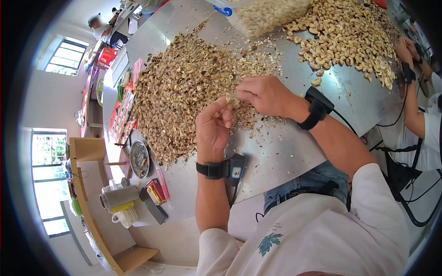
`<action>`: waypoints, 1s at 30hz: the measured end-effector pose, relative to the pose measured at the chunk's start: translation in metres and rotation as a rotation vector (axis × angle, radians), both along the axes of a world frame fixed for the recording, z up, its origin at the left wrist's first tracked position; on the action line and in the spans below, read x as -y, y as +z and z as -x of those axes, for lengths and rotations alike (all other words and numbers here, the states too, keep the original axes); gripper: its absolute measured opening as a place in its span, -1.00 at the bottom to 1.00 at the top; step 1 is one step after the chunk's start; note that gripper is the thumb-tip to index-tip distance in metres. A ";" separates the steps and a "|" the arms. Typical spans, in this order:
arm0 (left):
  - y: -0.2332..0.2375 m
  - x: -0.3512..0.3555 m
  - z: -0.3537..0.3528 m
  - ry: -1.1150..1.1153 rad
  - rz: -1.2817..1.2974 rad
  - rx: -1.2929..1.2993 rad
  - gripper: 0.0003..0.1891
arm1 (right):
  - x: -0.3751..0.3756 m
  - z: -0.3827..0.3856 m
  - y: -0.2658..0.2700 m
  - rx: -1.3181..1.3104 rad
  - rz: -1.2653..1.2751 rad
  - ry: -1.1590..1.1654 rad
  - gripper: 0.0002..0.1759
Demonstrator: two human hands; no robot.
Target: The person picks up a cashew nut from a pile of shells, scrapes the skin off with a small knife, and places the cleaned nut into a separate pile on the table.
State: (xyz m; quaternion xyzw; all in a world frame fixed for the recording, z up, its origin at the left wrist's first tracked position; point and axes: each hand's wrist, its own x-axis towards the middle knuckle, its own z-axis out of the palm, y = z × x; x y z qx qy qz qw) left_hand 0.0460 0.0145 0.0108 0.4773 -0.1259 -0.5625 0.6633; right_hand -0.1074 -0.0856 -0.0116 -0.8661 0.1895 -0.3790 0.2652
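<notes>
My left hand (215, 122) is closed, thumb and fingers pinched together at the near right edge of a large brown pile of broken nut pieces and skins (179, 96). My right hand (266, 95) is closed too, its fingertips meeting those of the left. Between them shows a small pale nut piece (231, 98), partly hidden by the fingers; which hand bears it is hard to tell. Both wrists carry black straps with a small device. Loose crumbs and flakes lie on the metal table (276, 156) under the hands.
Whole cashews (345, 39) are heaped at the far right, beside a clear plastic tub (267, 18) of cashews. A metal dish (139, 159), a steel cup (119, 198) and a red packet (157, 191) stand left. Another person's hands (407, 49) are at the right edge.
</notes>
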 end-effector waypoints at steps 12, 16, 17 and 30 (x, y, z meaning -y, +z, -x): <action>0.001 0.001 0.011 0.021 0.100 0.097 -0.81 | 0.005 0.008 0.019 -0.002 -0.348 0.012 -0.74; 0.001 0.000 0.011 -0.038 0.136 0.177 -0.79 | 0.007 0.008 0.017 0.083 -0.467 0.085 -0.81; 0.000 0.000 0.012 -0.051 0.136 0.201 -0.78 | 0.006 0.008 0.017 0.107 -0.549 0.109 -0.82; -0.004 -0.001 0.015 -0.080 0.249 0.188 -0.71 | -0.001 0.007 0.018 0.146 -0.759 0.283 -0.90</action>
